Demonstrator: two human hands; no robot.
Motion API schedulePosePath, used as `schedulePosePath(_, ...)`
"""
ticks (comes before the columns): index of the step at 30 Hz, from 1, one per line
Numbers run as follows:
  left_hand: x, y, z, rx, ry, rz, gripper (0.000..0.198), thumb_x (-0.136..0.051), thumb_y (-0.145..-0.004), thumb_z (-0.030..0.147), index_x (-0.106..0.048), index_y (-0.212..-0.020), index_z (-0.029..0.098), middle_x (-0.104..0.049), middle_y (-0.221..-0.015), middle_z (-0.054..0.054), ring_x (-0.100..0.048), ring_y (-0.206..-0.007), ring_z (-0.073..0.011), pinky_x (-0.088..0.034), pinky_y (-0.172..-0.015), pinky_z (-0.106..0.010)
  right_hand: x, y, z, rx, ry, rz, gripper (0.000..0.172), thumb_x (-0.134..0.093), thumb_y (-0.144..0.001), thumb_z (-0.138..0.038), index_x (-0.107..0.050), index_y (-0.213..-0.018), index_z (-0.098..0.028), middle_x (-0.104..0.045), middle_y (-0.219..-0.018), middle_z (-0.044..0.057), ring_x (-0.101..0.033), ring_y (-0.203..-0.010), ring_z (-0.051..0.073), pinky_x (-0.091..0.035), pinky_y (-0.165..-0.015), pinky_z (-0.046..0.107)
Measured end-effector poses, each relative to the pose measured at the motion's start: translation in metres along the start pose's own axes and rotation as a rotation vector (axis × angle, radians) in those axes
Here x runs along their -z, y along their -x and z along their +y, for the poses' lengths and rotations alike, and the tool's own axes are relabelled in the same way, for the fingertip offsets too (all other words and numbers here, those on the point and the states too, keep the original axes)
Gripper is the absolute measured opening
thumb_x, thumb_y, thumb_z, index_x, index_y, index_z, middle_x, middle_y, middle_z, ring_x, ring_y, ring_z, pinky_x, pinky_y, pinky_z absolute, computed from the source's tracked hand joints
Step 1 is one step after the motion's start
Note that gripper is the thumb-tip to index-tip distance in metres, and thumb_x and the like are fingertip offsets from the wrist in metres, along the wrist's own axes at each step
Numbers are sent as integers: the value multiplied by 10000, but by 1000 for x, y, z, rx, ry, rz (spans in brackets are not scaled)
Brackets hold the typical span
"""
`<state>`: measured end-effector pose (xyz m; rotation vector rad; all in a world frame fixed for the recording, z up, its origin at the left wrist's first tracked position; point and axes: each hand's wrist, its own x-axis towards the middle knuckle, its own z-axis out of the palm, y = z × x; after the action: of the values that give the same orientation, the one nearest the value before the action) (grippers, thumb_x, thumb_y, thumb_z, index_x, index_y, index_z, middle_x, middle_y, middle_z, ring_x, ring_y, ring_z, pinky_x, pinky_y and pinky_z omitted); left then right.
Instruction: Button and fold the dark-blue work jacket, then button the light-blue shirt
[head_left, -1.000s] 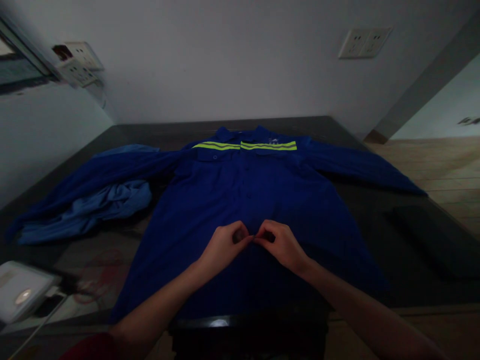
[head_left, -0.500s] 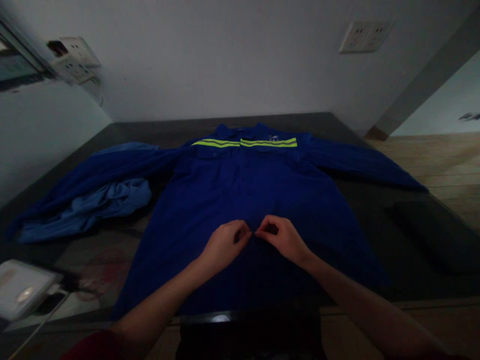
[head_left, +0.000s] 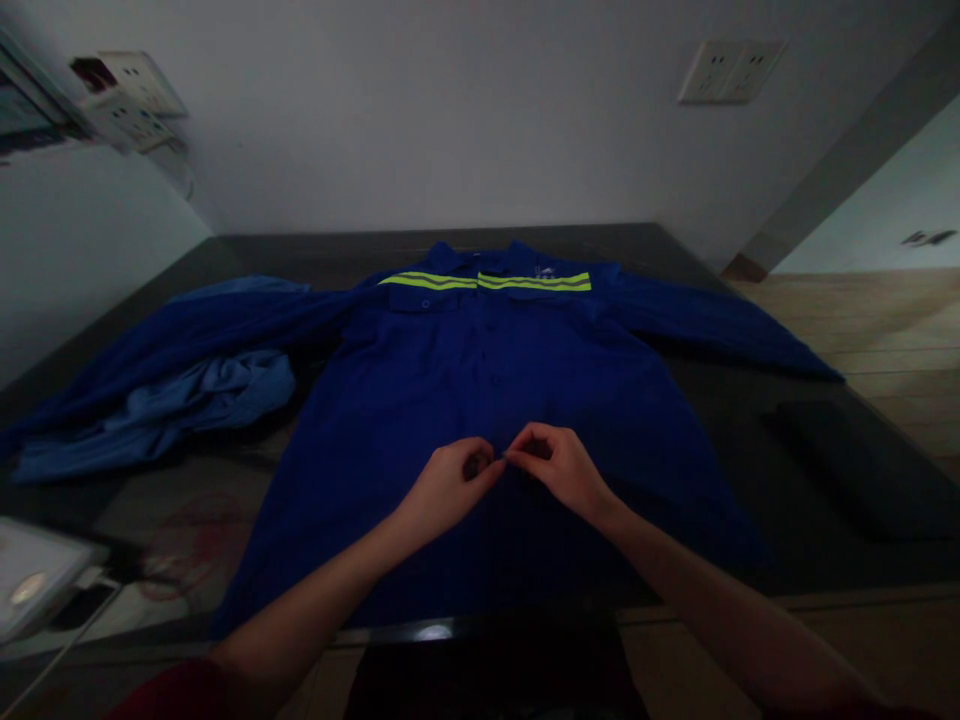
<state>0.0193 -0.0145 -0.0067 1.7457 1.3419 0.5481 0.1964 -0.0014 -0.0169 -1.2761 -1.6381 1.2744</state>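
A dark blue work shirt (head_left: pixel 420 400) with yellow-green and grey reflective stripes across the chest lies spread front side up, collar away from me. Over the lower part of its front placket, my left hand (head_left: pixel 456 482) is closed, thumb and index finger pinching the cloth. My right hand (head_left: pixel 561 470) pinches the same spot from the other side, its fingertips touching those of the left. Something small and greyish shows between the tips, perhaps a button; the fingers mostly cover it. Further up the placket, another button (head_left: pixel 495 380) is visible.
The shirt lies on a dark table (head_left: pixel 330 245) against a white wall. A lighter blue garment (head_left: pixel 217 395) is crumpled under and beside the left sleeve. A white box with a cable (head_left: pixel 45 570) is at the near left; a flat black object (head_left: pixel 862 465) lies at right.
The fingertips of both hands have come together at the placket, having been slightly apart before. The view has shifted a little; the shirt lies as before.
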Motion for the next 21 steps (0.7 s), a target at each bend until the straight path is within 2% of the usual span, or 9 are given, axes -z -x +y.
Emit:
schedulePosePath(7, 4, -4, -3, 26, 117, -46, 193, -552, -800, 327, -523, -692, 170, -428, -595, 59, -393, -570, -99, -297, -538, -224, 0, 2, -3, -25, -20, 13, 200, -684, -750, -360, -632, -697, -174, -632, -653, 4, -568, -587, 126, -435, -542, 242)
schedulePosePath(18, 5, -9, -7, 72, 66, -147, 140, -566, -786, 289, -531, -721, 170, -484, -605, 59, -431, -572, -103, -295, -532, -223, -3, -1, 6, -30, -12, 6, 239, -683, -749, -403, -635, -702, -174, -635, -658, 6, -578, -613, 137, -440, -583, 256)
schedulePosePath(21, 4, -8, -7, 66, 30, -133, 128, -561, -792, 273, -530, -719, 173, -494, -611, 56, -442, -573, -104, -298, -534, -224, -4, -2, 6, -34, -17, -2, 234, -684, -750, -399, -636, -701, -176, -631, -650, 3, -571, -599, 133, -435, -574, 256)
